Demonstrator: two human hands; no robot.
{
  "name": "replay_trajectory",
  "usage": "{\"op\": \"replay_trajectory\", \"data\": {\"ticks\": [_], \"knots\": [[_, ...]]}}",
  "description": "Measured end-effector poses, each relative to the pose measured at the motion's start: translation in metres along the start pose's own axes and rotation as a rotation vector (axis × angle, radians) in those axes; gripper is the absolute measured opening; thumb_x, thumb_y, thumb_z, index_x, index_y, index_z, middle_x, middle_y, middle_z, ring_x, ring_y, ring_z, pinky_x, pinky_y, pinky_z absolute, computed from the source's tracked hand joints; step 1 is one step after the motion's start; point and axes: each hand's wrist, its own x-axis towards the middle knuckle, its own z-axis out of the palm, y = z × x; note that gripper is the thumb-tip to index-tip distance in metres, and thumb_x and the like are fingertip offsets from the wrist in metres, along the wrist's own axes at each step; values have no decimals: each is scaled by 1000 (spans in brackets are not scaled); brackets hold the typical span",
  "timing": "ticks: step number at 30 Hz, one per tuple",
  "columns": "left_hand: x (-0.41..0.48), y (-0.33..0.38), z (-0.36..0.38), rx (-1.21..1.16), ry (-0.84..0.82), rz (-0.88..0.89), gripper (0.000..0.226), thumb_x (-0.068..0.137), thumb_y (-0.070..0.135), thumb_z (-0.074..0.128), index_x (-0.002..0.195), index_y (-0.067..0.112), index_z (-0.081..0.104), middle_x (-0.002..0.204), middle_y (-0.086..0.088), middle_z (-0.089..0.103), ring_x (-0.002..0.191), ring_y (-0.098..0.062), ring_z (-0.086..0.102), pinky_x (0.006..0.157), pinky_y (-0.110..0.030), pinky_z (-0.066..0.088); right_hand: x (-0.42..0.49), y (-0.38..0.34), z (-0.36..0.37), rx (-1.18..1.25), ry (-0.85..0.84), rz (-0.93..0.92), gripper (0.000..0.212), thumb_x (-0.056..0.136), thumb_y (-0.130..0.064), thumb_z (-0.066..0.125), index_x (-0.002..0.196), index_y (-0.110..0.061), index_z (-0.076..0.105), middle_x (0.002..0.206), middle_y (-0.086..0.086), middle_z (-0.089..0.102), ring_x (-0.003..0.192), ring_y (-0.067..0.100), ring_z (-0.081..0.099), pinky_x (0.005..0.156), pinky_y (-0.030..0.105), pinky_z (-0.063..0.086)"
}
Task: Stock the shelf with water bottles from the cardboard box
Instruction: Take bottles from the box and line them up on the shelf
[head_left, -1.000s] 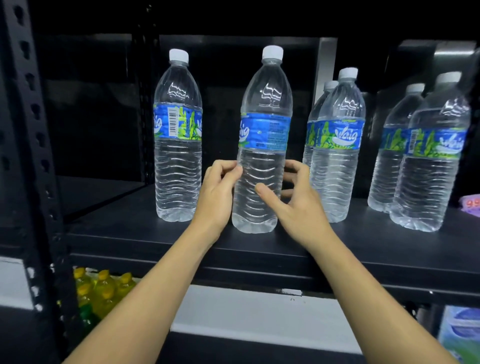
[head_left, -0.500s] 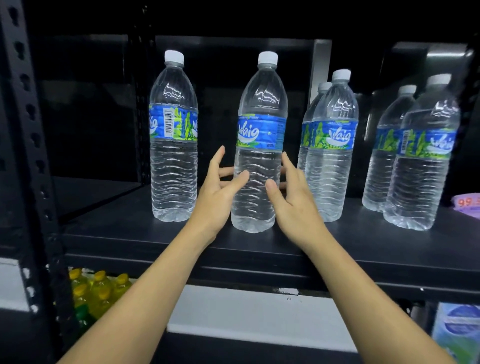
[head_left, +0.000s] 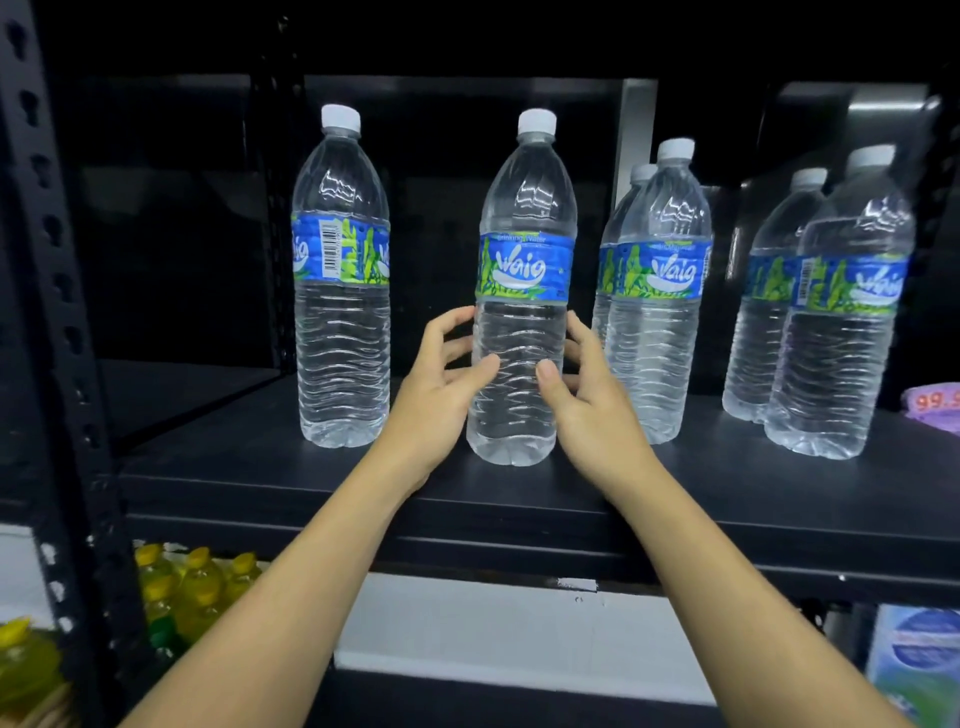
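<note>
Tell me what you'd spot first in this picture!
Two hands jump out: the left hand and right hand curl round the middle bottle, which stands upright on the black shelf. Five other bottles stand on either side of it. Yellow-capped bottles peek out below, at the left.

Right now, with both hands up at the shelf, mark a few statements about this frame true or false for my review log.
1. The left hand and the right hand both curl round the middle bottle. True.
2. The middle bottle lies on its side. False: it stands upright on the black shelf.
3. The leftmost bottle shows its barcode. True.
4. The middle bottle's cap is blue. False: the cap is white.
5. Yellow-capped bottles stand below the shelf, at left. True.
</note>
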Motion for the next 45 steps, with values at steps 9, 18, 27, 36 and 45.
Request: {"op": "replay_trajectory", "data": {"ticks": [9,18,27,36,45], "knots": [[-4,-1,-2,154,-3,58,78,88,36,79,153,46,37,136,16,59,110,-3,67,91,-25,56,5,7,0,-2,-74,36,73,90,-62,52,152,-63,15,139,-4,59,113,11,67,107,43,50],[9,-5,-4,173,23,37,74,89,26,79,151,40,42,119,22,63,93,6,70,73,-9,53,20,5,8,-154,-67,56,62,91,-54,53,148,-51,28,120,-2,69,106,27,69,98,47,53],[53,-20,-8,325,55,-81,70,90,22,78,151,34,45,127,4,67,111,-13,68,98,-33,53,65,23,20,-372,-178,136,77,102,-34,56,162,-26,9,131,4,68,118,30,63,84,26,38],[96,-46,-2,552,32,-56,57,92,27,72,141,42,47,120,-1,69,112,-24,66,101,-48,53,103,41,28,-417,-211,133,58,100,-33,61,152,-30,35,117,0,74,116,26,65,85,27,42],[117,-68,-4,652,38,-70,64,96,30,68,151,36,36,121,-6,63,112,-26,62,99,-46,52,132,60,45,-542,-208,160,67,98,-39,62,155,-23,29,113,7,73,113,30,63,86,32,49]]}}
